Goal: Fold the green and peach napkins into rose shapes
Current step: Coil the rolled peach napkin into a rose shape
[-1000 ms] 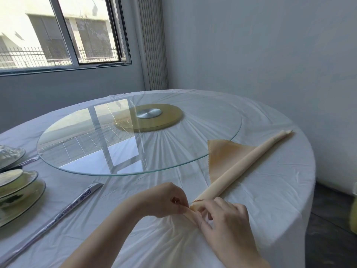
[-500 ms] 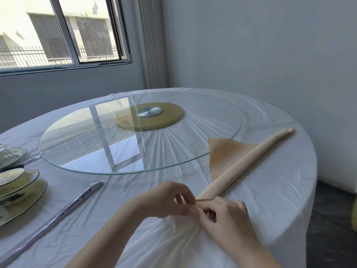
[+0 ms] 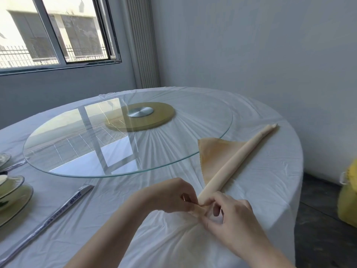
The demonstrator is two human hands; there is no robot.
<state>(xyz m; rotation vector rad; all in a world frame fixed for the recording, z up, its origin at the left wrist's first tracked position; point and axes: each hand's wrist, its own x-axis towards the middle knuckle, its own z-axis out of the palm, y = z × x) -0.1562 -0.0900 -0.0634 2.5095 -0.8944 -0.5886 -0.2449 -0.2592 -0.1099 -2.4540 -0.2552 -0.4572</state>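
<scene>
I see the peach napkin (image 3: 237, 157) on the right side of the counter. It is rolled into a long, thin tube that runs diagonally from the near edge out to the far right. A loose triangular flap spreads from it toward the glass turntable (image 3: 77, 151), and the flap's corner reaches just under the glass rim.

Both hands meet at the tube's near end, where the cloth bends over. The left hand (image 3: 170, 196) has its fingers curled and pinches that end. The right hand (image 3: 231, 215) pinches the same end between thumb and forefinger.

At the left edge of my view sits a stack of green-rimmed plates (image 3: 13, 196) with a smaller dish on top. I cannot tell what the dish holds. A long wrapped pair of chopsticks (image 3: 63, 207) lies beside them, well apart from the napkin.

The counter is round and draped in a wrinkled white tablecloth (image 3: 260, 190). The turntable rests on a yellow disc (image 3: 160, 117) with a metal hub (image 3: 140, 111).

Beyond the counter are grey walls, a window (image 3: 58, 29) and a ribbed radiator (image 3: 143, 41). On the dark floor (image 3: 318, 229) at the right stands a yellow bag (image 3: 347, 198), and I cannot make out what is in it.
</scene>
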